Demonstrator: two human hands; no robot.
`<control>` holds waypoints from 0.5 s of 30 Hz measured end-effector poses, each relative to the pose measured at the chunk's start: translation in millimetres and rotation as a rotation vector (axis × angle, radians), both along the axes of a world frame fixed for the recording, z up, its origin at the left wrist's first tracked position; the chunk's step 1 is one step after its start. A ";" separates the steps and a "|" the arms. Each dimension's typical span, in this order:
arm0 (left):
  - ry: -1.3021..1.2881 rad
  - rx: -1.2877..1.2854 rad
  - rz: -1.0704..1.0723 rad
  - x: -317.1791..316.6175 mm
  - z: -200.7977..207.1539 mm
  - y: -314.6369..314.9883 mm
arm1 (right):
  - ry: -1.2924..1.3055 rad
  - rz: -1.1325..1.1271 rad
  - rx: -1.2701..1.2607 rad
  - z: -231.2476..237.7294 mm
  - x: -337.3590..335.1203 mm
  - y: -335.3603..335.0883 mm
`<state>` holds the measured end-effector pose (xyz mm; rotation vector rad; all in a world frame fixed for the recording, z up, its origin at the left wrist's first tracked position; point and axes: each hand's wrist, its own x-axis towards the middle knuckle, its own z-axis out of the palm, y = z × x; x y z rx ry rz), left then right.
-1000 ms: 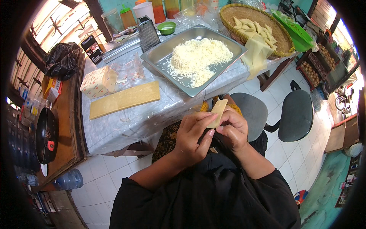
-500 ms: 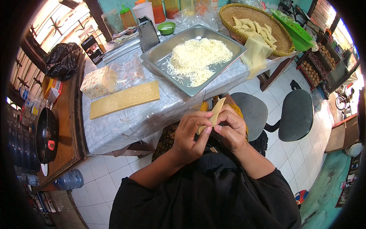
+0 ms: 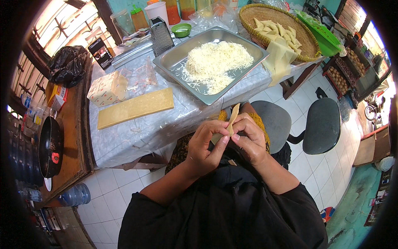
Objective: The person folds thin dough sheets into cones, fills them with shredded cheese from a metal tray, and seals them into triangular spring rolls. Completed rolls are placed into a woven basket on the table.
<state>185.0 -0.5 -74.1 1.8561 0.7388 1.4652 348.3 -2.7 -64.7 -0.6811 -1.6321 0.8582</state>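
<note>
Between my two hands, above my lap, is a thin pale-yellow pastry wrapper (image 3: 234, 116), folded narrow with one tip pointing up. My left hand (image 3: 207, 143) pinches its lower left part between thumb and fingers. Fingers of my right hand (image 3: 250, 139) press its right side, the two thumbs close together. Any filling inside is hidden. Beyond my hands, a metal tray (image 3: 208, 99) holds a heap of white shreds like grated cheese (image 3: 217, 60). A rectangular stack of wrapper sheets (image 3: 136, 108) lies left of it. Folded triangular pastries (image 3: 277, 32) sit in a round woven basket (image 3: 251, 15).
Loose wrapper sheets (image 3: 278, 62) hang over the basket's near edge. Behind the tray stand a box grater (image 3: 161, 38) and a small green bowl (image 3: 181, 30). A carton (image 3: 107, 88) and a phone (image 3: 100, 54) are at left. A dark chair (image 3: 322, 126) stands on the right.
The wrapper has become narrower and more upright, its tip shifting slightly left and up. My thumbs have come a little closer together. Things on the table have stayed in place.
</note>
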 end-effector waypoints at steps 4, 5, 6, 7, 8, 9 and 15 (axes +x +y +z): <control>-0.012 -0.014 -0.006 -0.4 -1.5 0.9 | -0.025 0.000 0.011 -1.5 1.2 1.0; -0.020 -0.015 -0.013 -0.5 -3.8 1.5 | -0.032 0.001 0.017 -2.4 1.8 1.4; -0.028 -0.016 -0.019 -0.5 -5.1 1.7 | -0.039 0.003 0.022 -2.8 2.0 1.7; -0.028 -0.015 -0.021 -0.5 -3.9 1.3 | -0.042 0.001 0.021 -2.9 2.0 1.8; -0.028 -0.015 -0.022 -0.5 -1.2 0.4 | -0.045 -0.001 0.019 -2.6 1.9 1.8; -0.028 -0.014 -0.024 -0.5 0.1 -0.2 | -0.049 -0.003 0.017 -2.4 1.9 1.8; -0.003 0.032 -0.038 -0.7 0.9 0.0 | -0.024 -0.009 -0.039 -3.1 0.6 -0.4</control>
